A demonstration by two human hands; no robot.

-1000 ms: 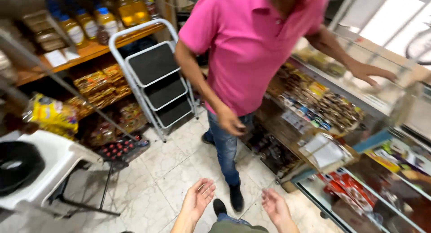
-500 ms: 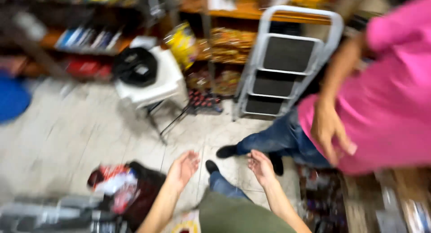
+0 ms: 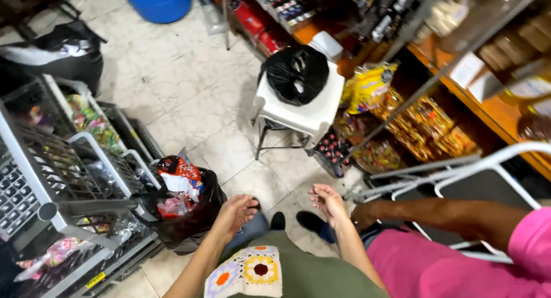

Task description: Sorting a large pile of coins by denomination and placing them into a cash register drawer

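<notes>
Left hand (image 3: 236,212) held out low at about 6 o'clock, palm down, fingers loosely spread, holding nothing. Right hand (image 3: 329,201) just beside it toward 5 o'clock, likewise open and empty, fingers relaxed. Nearest the left hand, at 8 o'clock, a black rubbish bag (image 3: 189,215) stuffed with red and white wrappers, close to but apart from the fingertips. Grey wire rack (image 3: 63,177) at 9 o'clock. White stool (image 3: 304,111) at 12 o'clock, carrying a tied black bag (image 3: 297,73). Snack shelves (image 3: 425,126) at 2 o'clock. White step ladder (image 3: 459,171) at 3 o'clock, behind another person's forearm (image 3: 442,215) in a pink sleeve.
</notes>
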